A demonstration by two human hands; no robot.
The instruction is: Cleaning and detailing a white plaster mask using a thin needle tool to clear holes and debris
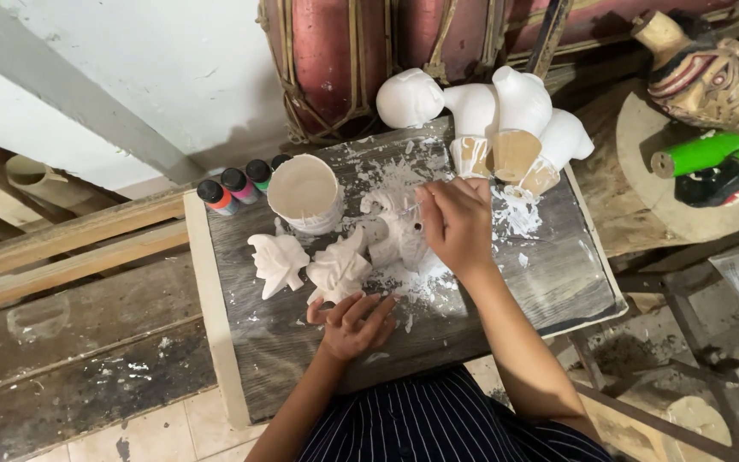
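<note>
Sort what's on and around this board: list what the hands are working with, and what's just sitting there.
In use:
left hand
right hand
white figure
brush
white cup

Lying about:
paint bottles
white busts
second white figure
painted mask
drum

Wall (173,60): pale, plastered, crossed by a grey slanting beam (62,94).
Floor (173,432): beige tiles, dusty.
Surface (549,274): dark grey board, splashed white.
Left: rough wooden planks (62,248).
Light: soft, even.
</note>
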